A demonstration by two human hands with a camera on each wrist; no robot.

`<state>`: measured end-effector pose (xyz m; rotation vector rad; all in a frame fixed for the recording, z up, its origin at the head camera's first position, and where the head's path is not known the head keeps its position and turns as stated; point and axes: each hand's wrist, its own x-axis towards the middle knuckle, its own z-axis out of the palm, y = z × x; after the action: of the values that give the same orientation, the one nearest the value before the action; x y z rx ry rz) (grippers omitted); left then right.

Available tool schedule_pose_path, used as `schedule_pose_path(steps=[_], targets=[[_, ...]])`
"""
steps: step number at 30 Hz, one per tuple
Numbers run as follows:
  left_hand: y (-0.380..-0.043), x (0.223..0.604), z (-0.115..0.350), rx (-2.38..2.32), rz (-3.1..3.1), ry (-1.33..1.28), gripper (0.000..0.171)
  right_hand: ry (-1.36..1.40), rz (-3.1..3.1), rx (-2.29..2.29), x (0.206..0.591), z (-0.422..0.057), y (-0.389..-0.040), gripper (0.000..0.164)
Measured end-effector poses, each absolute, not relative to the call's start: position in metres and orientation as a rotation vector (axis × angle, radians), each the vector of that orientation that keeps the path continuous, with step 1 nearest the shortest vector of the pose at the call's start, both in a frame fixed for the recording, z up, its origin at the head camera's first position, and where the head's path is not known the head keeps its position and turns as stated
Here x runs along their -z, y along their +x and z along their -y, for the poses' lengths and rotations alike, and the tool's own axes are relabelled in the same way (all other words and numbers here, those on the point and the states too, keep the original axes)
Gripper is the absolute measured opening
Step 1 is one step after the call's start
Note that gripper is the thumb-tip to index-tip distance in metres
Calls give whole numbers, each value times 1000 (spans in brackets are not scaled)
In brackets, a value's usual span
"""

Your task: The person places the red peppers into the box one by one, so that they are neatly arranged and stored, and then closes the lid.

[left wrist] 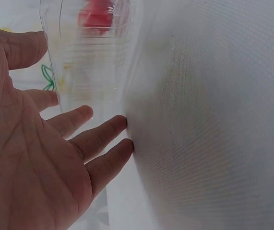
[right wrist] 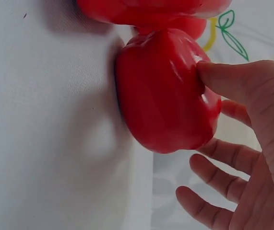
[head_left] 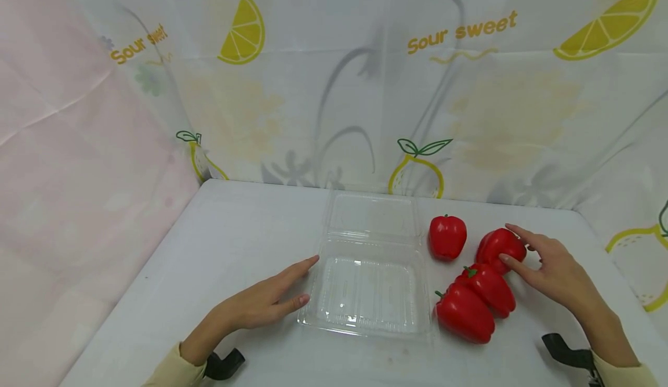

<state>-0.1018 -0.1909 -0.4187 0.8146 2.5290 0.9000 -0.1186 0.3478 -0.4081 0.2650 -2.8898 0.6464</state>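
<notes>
Four red bell peppers on the white table (head_left: 235, 219), all to the right of a clear plastic container (head_left: 365, 294), which lies opened flat with its lid (head_left: 373, 213) on the far side.

Right grip (head_left: 555, 274), bare hand: at the rightmost pepper (head_left: 493, 250). Thumb rests on the near side; the other fingers are parted and reach around toward the back. Index fingertip partly hidden in the wrist view, so its contact is unconfirmed. Pepper sits on the table.

Left grip (head_left: 261, 304), bare hand: fingers spread, thumb apart from them, beside the container's left edge, nothing pinched. Whether the fingertips touch the plastic, cannot tell.

Other peppers: upright pepper (head_left: 447, 237) near the container's lid, stem up; middle pepper (head_left: 487, 288) and front pepper (head_left: 464, 316) lie side by side, tilted, green stems toward the container.

Behind: white cloth (head_left: 313, 102) printed with lemons and "Sour sweet".
</notes>
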Motion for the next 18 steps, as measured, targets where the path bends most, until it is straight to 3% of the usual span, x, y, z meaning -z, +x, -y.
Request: schedule_pose_path(steps=[18], targets=[[-101, 417, 191, -920, -2510, 799, 70, 197, 3008, -594, 405, -350, -118, 94]])
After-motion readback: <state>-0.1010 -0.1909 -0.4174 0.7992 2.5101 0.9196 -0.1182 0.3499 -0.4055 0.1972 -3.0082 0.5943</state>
